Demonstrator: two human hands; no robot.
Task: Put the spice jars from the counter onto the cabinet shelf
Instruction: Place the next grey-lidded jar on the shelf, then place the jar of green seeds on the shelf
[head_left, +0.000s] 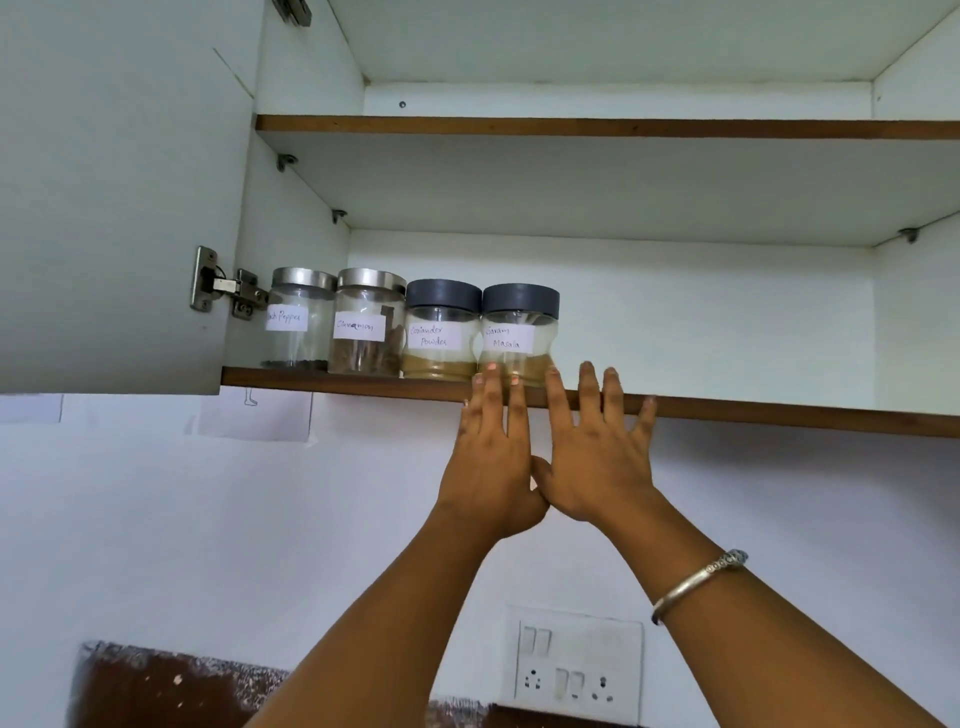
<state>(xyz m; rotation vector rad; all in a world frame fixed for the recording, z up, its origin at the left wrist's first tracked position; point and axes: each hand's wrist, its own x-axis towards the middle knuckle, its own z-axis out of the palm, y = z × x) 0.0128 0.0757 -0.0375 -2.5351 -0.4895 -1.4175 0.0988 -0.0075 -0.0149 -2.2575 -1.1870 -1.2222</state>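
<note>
1. Glass jars, four of them, stand upright in a row at the left end of the lower cabinet shelf (727, 408), each touching or just beside its neighbour.
2. Handwritten white paper labels face outward: the pepper jar (298, 319) reads "…ch Pepper" with its first letters hidden, the cinnamon jar (369, 322) reads "Cinnamon".
3. Both of these are straight-sided cylinders with brushed metal lids; dark peppercorns lie thin at one bottom, brown bark pieces fill the other.
4. The coriander jar (441, 332), marked "Coriander Powder", and the garam masala jar (519, 332), marked "Garam Masala", are waisted, with dark grey plastic lids and tan powder low inside.
5. The left hand (493, 457) is flat and open, fingertips against the base of the garam masala jar.
6. The right hand (597, 457) is spread, fingers over the brown wooden shelf edge, holding nothing.
7. A silver bangle (696, 582) circles the right wrist.
</note>
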